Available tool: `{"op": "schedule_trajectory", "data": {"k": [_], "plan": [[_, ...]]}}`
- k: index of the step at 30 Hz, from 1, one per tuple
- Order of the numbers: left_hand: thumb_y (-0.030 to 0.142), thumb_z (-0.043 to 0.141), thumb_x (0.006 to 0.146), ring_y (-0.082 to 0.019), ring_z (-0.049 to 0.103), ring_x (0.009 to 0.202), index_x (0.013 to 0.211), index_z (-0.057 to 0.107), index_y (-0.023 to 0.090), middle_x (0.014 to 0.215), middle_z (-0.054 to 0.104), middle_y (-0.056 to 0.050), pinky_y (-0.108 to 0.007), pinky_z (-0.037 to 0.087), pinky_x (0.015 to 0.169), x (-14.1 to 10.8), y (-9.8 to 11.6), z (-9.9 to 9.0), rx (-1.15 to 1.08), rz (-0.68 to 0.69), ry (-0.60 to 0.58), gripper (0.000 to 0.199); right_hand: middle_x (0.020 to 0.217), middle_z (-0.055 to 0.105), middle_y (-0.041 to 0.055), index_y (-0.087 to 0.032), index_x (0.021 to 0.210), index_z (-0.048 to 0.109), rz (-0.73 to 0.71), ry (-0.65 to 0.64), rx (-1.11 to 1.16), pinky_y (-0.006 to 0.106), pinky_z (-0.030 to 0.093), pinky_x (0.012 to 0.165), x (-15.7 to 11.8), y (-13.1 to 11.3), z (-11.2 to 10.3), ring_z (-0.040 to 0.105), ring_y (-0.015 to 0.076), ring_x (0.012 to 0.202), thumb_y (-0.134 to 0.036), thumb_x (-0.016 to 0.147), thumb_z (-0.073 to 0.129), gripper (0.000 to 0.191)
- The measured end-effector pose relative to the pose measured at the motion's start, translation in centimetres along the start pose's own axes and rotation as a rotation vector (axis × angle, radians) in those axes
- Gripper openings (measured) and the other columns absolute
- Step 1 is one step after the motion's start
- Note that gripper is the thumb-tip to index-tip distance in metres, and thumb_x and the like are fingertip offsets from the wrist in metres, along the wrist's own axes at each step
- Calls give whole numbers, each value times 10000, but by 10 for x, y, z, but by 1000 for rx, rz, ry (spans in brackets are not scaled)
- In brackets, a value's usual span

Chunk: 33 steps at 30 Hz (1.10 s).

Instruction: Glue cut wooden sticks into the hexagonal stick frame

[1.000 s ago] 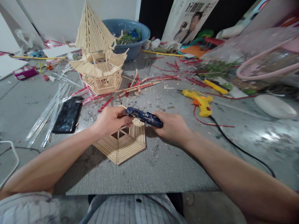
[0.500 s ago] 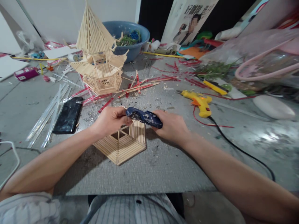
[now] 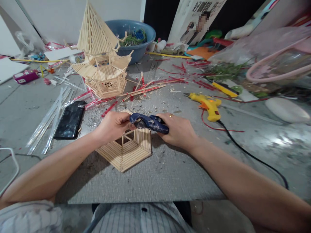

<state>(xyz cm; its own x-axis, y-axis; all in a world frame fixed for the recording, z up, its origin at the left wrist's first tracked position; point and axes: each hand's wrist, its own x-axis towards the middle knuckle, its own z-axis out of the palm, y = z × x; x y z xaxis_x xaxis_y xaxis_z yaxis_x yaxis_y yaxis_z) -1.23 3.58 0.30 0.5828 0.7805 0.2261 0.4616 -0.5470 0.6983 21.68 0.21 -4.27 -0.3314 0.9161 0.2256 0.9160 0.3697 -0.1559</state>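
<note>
My right hand (image 3: 178, 131) is wrapped round the handles of a dark blue hand cutter (image 3: 149, 123), which lies roughly level above the table. At the cutter's left end, my left hand (image 3: 113, 125) is closed in a pinch. Whatever sits between those fingertips is hidden by the cutter and the fingers. Beneath both hands a six-sided panel of pale wooden sticks (image 3: 123, 155) rests flat, with spokes and openings at its centre. Its far side is partly covered by my left hand and the cutter.
A wooden-stick pagoda model (image 3: 104, 69) stands behind, before a blue basin (image 3: 143, 48). Left lie a black phone (image 3: 69, 119) and clear glue sticks (image 3: 50, 121). A yellow glue gun (image 3: 206, 105) with a black cord is to the right. Sticks and red strips (image 3: 143, 89) litter the middle.
The cutter has turned slightly, its left end a little lower. Both hands keep their hold and have barely moved. The view has shifted slightly.
</note>
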Motion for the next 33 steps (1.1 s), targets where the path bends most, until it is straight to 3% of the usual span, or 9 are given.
{"op": "schedule_trajectory", "data": {"k": [15,26,33], "plan": [[284,576,783,-73,564,575,631,634,141,630,669,8,-159,378,513,1,-1,-2,67,-41,-54,216,1012,686,106,-178,1137,564,18,-41,-6,305,412,630,-1,1,1,647,243,878,-271,738,511,413],[388,582,791,-57,477,528,651,631,138,552,556,38,-151,361,488,1,-2,-1,4,-4,-37,290,1027,686,114,-160,1158,553,-11,-32,8,309,436,666,0,2,0,646,241,890,-253,716,533,453],[346,589,789,-52,465,525,636,609,143,533,528,50,-148,366,505,2,-4,-1,16,37,-32,255,1022,684,121,-156,1157,551,-13,-48,19,310,424,660,0,2,-1,642,245,894,-253,722,523,447]]}}
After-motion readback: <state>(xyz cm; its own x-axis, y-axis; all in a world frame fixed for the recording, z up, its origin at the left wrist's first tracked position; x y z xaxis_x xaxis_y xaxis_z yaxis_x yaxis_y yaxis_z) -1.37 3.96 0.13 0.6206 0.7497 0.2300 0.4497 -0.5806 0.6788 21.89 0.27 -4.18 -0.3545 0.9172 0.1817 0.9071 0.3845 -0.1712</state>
